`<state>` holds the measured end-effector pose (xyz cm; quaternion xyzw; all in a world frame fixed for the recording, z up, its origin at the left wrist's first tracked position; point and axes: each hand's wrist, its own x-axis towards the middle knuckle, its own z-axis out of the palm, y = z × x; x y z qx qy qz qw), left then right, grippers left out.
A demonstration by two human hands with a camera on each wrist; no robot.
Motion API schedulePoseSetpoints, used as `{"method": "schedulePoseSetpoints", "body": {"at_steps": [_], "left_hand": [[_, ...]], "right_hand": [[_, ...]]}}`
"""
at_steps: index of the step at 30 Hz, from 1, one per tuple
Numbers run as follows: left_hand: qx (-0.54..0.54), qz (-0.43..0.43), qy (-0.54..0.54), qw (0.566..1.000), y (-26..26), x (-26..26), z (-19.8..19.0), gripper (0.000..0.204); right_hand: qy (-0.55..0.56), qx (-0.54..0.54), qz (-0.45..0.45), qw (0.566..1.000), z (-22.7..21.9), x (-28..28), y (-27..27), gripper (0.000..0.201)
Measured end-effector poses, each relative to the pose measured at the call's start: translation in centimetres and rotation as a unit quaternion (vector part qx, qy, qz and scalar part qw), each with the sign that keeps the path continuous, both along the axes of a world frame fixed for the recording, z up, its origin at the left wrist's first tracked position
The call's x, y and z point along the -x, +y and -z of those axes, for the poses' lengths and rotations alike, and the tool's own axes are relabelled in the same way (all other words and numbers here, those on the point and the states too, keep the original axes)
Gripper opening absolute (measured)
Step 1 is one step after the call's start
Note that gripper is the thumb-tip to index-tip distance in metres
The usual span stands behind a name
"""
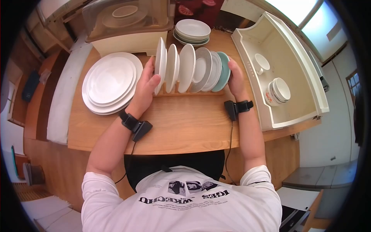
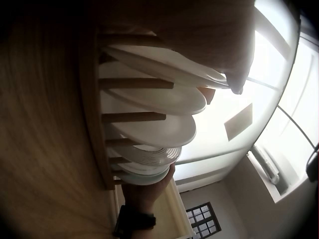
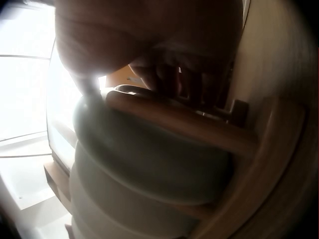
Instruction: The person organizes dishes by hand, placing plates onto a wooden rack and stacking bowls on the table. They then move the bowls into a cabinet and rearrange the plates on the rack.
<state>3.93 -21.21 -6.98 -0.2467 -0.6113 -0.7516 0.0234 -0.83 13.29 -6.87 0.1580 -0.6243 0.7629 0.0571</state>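
Note:
A wooden dish rack (image 1: 189, 93) holds several plates standing on edge. White plates fill its left part, ridged pale ones come after, and a teal plate (image 1: 222, 72) is at the right end. My left hand (image 1: 145, 87) lies against the leftmost white plate (image 1: 159, 69), fingers extended along its outer side and thumb spread in front. At the opposite end my right hand (image 1: 236, 79) presses by the teal plate, its fingertips partly hidden. The right wrist view shows these fingers at the rack's end bar (image 3: 179, 119), with the thumb on the plate's rim.
Stacked large white plates (image 1: 110, 79) lie left of the rack. Behind it are smaller stacked plates (image 1: 193, 30) and a lidded container (image 1: 123, 42). On the right, an open cream cabinet (image 1: 297, 96) holds a white cup (image 1: 261, 62) and stacked bowls (image 1: 279, 91). The table edge (image 1: 177, 151) is near my body.

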Motion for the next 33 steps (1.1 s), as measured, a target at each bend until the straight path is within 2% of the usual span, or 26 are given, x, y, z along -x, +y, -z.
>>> {"method": "schedulePoseSetpoints", "body": {"at_steps": [12,16,19,22,23,26,29,32,33], "left_hand": [[-0.004,-0.007,0.013,1.0,-0.3,1.1,1.9,0.104],[0.015,-0.022,0.01,1.0,-0.4,0.5,1.3,0.106],[0.001,-0.016,0.012,1.0,-0.3,0.3,0.7,0.108],[0.004,-0.021,0.015,1.0,-0.4,0.1,0.2,0.107],[0.01,-0.022,0.016,1.0,-0.4,0.0,0.1,0.107],[0.036,-0.005,0.011,0.999,-0.8,-0.6,-0.9,0.105],[0.035,-0.008,0.016,0.999,-0.9,-0.7,-1.3,0.108],[0.001,-0.041,0.017,0.999,-0.5,-0.3,-0.4,0.106],[-0.004,-0.041,0.011,0.999,-0.4,-0.2,-0.1,0.107]], "right_hand": [[0.005,-0.018,0.001,1.0,-0.7,-0.5,-0.7,0.06],[0.016,-0.036,-0.015,0.999,-0.9,-0.2,-0.1,0.058],[0.077,-0.127,0.144,0.978,-2.6,-1.2,-0.1,0.045],[0.225,-0.165,0.264,0.923,-5.6,-2.3,-2.2,0.032],[0.263,-0.18,0.278,0.906,-7.2,-3.0,-3.4,0.022],[0.181,-0.25,0.209,0.928,-11.4,-5.1,-7.2,0.017],[0.159,-0.443,0.141,0.871,-14.3,-6.2,-12.9,0.029],[0.111,-0.502,0.086,0.854,-14.4,-5.8,-17.4,0.041],[0.135,-0.522,0.099,0.836,-14.0,-5.4,-18.3,0.041]]}}
